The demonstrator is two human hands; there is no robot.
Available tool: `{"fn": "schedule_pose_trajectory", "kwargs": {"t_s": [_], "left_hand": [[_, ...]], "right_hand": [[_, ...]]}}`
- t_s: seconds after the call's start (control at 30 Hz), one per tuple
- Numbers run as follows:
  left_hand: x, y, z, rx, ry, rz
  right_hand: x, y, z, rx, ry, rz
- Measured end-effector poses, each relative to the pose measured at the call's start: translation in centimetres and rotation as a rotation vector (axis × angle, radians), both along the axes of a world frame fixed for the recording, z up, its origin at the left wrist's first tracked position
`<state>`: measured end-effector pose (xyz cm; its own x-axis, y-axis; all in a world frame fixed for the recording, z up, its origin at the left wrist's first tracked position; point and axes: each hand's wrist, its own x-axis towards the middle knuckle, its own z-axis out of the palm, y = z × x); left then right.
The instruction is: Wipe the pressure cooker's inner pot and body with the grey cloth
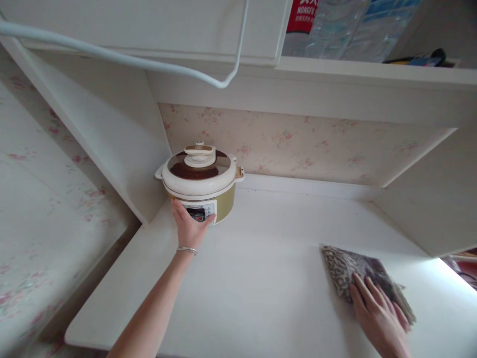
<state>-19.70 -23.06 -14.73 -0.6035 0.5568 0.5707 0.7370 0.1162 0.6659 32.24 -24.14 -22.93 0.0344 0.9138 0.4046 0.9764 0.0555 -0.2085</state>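
Resting with thumb and fingers spread wide, the left hand (192, 226), a silvery bracelet (187, 250) at its wrist, touches the front of the white-and-green cooker (199, 187) around its control panel (209, 208), and the cooker stands lidded at the far left of the white countertop (268, 278), close to the side panel (108, 114). Well apart from it, the right hand (380, 315) lies palm down, fingers slightly parted, on a folded patterned cloth (343, 263) toward the countertop's right side. Overhead, plastic bottles (335, 27) sit on a shelf (335, 68).
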Motion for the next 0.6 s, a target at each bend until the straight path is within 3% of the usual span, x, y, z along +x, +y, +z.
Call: {"fn": "schedule_pose_trajectory", "kwargs": {"t_s": [0.2, 0.4, 0.5, 0.6], "left_hand": [[-1.8, -0.3, -0.2, -0.003, 0.036, -0.035], [-3.0, -0.8, -0.5, -0.012, 0.065, -0.076], [-3.2, -1.9, 0.5, -0.026, 0.027, -0.115], [-3.2, -3.8, 2.2, 0.029, -0.139, -0.088]], "right_hand": [[-8.5, -0.9, 1.8, -0.070, -0.125, 0.212], [-18.9, -4.5, 4.8, -0.235, -0.070, 0.552], [-24.2, -6.3, 6.2, -0.318, 0.033, 0.625], [-29.1, -7.3, 7.3, -0.417, 0.202, 0.726]]}}
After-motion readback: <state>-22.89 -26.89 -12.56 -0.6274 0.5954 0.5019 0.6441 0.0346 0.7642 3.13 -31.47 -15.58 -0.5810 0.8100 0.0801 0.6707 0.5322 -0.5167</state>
